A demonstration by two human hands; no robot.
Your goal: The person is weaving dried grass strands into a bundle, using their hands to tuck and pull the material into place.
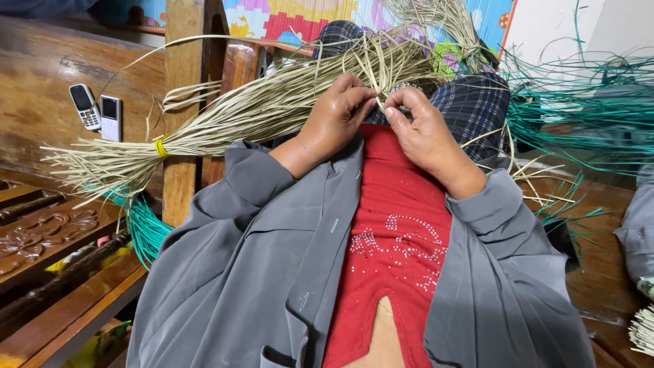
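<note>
Head view. Nearest the lens: grey open jacket (259, 272) over red beaded top (398, 252), sleeves pushed up the forearms. Left hand (334, 119) curled, fingers (360, 92) pinched on pale straw strands (378, 68) just above the chest. Right hand (426, 133) meeting it from the other side, fingertips closed on the same strands, thumbs nearly touching. Strands part of a long dried straw bundle (259, 112) lying across the lap, slanting down to the left, bound near its splayed end by a yellow band (161, 146). Green strands (146, 232) coiled beneath that end; more green strands (586, 109) fanned out at right. Two small mobile phones (97, 108) side by side on the wooden surface (41, 82) at upper left. Plaid cloth (473, 109) behind the hands.
</note>
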